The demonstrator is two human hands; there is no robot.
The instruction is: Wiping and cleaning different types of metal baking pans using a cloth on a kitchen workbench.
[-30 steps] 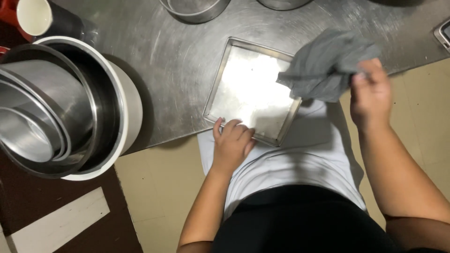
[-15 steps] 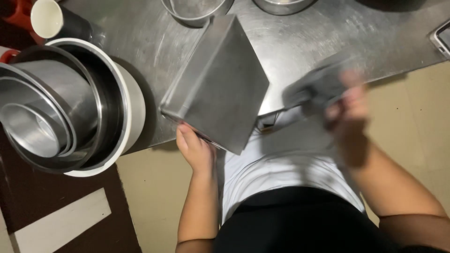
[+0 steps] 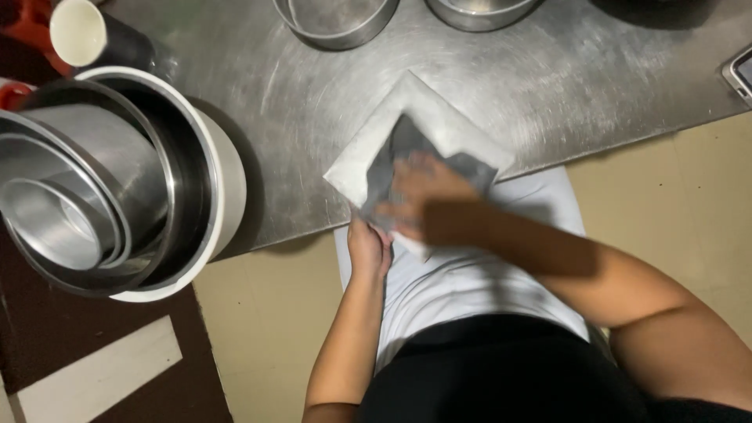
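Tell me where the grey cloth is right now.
In the head view, the grey cloth lies under the right hand, pressed on the square metal tray at the steel table's near edge, right of the nested metal bowls.

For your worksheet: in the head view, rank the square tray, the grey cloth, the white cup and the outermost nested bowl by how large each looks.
1. outermost nested bowl, though it sits nearer the camera
2. square tray
3. grey cloth, partly hidden by the right hand
4. white cup

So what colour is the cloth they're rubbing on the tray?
The crumpled cloth is dark grey; the head view shows it under the right hand.
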